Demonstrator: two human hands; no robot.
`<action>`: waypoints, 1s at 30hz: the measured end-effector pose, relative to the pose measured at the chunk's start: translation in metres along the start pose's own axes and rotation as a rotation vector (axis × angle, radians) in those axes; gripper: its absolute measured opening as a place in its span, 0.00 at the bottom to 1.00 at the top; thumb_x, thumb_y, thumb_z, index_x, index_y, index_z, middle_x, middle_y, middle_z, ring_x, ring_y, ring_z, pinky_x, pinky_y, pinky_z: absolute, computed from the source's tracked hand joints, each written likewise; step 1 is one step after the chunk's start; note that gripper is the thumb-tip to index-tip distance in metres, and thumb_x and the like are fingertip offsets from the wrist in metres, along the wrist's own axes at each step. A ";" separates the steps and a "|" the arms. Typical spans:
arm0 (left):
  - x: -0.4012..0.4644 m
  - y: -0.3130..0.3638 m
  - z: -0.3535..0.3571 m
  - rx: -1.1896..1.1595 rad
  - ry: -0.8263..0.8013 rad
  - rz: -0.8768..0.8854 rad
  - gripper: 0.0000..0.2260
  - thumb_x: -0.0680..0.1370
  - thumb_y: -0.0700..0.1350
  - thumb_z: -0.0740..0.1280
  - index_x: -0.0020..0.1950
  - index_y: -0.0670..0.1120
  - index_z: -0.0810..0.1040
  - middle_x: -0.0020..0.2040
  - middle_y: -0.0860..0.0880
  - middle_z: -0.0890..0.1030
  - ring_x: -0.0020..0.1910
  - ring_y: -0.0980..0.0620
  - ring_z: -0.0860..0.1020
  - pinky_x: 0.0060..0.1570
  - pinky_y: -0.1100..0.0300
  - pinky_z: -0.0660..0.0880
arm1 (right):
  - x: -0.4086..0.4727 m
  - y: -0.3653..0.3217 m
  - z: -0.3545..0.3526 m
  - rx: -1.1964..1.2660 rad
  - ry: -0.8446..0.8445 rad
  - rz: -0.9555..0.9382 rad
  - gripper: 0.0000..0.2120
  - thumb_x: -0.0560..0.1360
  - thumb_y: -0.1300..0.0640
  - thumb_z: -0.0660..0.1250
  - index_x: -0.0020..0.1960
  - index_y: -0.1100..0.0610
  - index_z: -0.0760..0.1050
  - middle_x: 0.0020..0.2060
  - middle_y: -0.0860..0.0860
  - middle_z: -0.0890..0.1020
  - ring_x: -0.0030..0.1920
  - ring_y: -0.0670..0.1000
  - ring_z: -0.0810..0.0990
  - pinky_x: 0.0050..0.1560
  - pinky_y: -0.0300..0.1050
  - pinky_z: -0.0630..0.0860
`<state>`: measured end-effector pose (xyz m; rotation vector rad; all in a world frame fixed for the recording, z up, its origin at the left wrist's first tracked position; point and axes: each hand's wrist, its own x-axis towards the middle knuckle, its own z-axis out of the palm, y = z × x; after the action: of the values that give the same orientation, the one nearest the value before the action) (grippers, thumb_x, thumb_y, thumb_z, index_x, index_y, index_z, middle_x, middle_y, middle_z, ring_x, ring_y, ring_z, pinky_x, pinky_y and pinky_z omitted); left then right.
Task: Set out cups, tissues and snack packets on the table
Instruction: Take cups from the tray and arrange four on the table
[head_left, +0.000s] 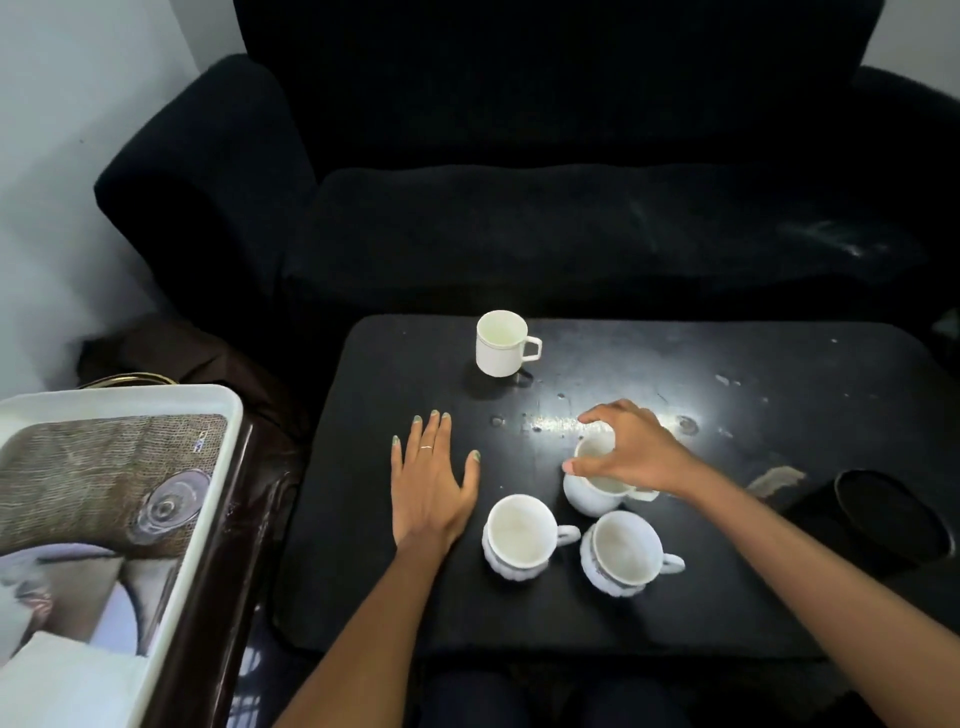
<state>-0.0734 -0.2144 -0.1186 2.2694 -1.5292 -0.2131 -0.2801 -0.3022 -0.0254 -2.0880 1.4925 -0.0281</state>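
Several white cups stand on the black table (727, 597). A plain straight-sided cup (500, 343) stands alone at the far side. Two rounded cups, one (519, 535) at the left and one (626, 553) at the right, sit near the front with handles pointing right. My right hand (631, 449) grips the rim of a third rounded cup (589, 491) from above, just behind those two. Left of the cups, my left hand (428, 486) lies flat on the tabletop with fingers straight. White tissues (57, 675) lie in the tray at the lower left.
A white tray (208, 519) with a printed liner sits on a dark brown stand left of the table. A black sofa (519, 208) fills the space behind the table. A dark round lidded container (891, 519) rests at the table's right edge.
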 end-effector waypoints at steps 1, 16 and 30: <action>0.000 0.001 -0.001 -0.008 0.004 -0.004 0.27 0.80 0.57 0.53 0.77 0.46 0.57 0.78 0.50 0.59 0.78 0.51 0.51 0.77 0.51 0.45 | -0.005 0.001 0.000 -0.023 0.013 0.005 0.33 0.64 0.41 0.74 0.65 0.48 0.70 0.65 0.50 0.69 0.67 0.54 0.64 0.68 0.52 0.63; 0.000 0.003 -0.002 -0.019 0.051 -0.016 0.25 0.80 0.54 0.56 0.75 0.45 0.62 0.75 0.48 0.65 0.77 0.49 0.58 0.76 0.51 0.50 | 0.004 0.006 0.002 -0.001 0.144 0.006 0.35 0.64 0.50 0.77 0.67 0.56 0.70 0.60 0.56 0.72 0.64 0.58 0.68 0.61 0.48 0.68; 0.002 0.000 0.005 -0.006 0.039 -0.031 0.26 0.80 0.56 0.54 0.76 0.46 0.60 0.76 0.49 0.63 0.77 0.51 0.55 0.77 0.51 0.48 | 0.096 -0.009 -0.018 0.029 0.214 0.023 0.38 0.65 0.53 0.78 0.71 0.58 0.67 0.67 0.58 0.71 0.68 0.59 0.68 0.63 0.50 0.67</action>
<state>-0.0742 -0.2171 -0.1226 2.2805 -1.4736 -0.1808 -0.2420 -0.3920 -0.0345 -2.0979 1.6298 -0.2703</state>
